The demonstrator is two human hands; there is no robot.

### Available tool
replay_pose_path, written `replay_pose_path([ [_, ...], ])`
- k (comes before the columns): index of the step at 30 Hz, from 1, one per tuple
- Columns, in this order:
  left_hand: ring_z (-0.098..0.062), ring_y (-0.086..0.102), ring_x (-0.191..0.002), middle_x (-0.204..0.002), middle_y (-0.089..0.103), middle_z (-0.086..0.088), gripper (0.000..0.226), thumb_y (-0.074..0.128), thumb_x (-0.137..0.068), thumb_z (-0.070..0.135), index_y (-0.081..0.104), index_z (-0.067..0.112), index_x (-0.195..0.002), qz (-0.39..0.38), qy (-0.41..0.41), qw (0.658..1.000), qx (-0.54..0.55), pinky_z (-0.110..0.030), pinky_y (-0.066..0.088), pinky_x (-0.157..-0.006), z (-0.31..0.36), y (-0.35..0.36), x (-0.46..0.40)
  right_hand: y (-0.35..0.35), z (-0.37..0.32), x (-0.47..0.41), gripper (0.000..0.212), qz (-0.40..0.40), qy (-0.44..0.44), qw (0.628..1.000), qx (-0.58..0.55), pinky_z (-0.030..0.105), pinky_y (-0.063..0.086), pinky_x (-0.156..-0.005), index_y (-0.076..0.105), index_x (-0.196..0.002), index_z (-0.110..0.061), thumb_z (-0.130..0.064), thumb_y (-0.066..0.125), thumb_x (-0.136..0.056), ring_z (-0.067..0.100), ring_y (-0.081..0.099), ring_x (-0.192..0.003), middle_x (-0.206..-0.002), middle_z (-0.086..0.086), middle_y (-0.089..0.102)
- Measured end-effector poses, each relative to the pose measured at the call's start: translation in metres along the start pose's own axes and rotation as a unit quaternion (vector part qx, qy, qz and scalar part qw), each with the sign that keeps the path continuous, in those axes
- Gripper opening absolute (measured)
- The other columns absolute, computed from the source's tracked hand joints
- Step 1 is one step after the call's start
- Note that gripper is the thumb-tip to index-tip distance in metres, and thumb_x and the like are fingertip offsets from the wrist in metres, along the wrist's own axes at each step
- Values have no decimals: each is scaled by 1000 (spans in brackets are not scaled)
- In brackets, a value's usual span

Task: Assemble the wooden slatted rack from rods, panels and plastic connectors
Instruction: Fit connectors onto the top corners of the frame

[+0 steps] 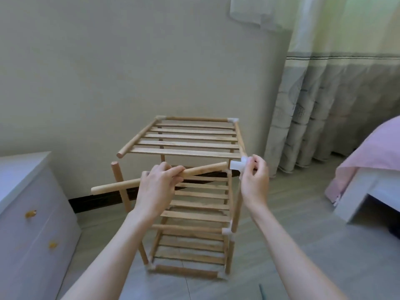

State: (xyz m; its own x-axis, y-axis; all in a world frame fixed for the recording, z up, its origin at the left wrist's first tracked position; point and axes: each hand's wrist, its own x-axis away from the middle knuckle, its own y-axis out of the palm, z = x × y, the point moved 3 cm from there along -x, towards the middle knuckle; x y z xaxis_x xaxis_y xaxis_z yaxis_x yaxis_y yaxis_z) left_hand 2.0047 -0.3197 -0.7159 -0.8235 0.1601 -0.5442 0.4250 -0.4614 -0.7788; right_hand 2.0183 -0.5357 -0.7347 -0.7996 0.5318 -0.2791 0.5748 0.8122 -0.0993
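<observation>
A partly built wooden slatted rack (188, 146) with three slatted shelves stands on the floor in front of me. My left hand (157, 186) grips a loose wooden rod (114, 186) that lies across the rack's front, its right end almost touching a white plastic connector (238, 165). My right hand (255, 180) pinches that connector at the top shelf's near right corner. The top shelf's left side rod (138, 137) ends bare at the front. A front left upright post (120, 185) stands below it with a bare top.
A white drawer cabinet (32, 213) with yellow knobs stands at the left. A bed with a pink cover (368, 161) and white frame is at the right. Grey curtains (324, 118) hang behind the rack, beside a plain wall. The floor is grey wood.
</observation>
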Motion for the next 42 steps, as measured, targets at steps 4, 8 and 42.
replay_pose_path([
  [4,-19,50,-86,-93,58,1,25,55,-94,17,67,25,-113,5,2,1000,18,-37,33,-83,2,8,-9,5,5,0,47,-114,50,990,-66,27,47,-89,35,-143,-22,-41,29,-100,14,56,-110,-128,-3,54],
  [8,-20,51,-87,-90,56,4,23,57,-92,15,68,26,-109,1,25,999,25,-34,25,-84,0,10,-17,2,8,0,44,-91,39,991,-91,21,45,-68,38,-141,-18,-35,31,-101,9,52,-74,-87,2,59],
  [42,-23,57,-66,-78,68,3,13,58,-92,20,71,20,-95,10,113,993,-22,-31,28,-67,57,13,-20,-24,16,-12,38,-121,69,974,-180,21,39,-69,49,-129,-17,-30,26,-102,8,44,-76,-89,-3,51],
])
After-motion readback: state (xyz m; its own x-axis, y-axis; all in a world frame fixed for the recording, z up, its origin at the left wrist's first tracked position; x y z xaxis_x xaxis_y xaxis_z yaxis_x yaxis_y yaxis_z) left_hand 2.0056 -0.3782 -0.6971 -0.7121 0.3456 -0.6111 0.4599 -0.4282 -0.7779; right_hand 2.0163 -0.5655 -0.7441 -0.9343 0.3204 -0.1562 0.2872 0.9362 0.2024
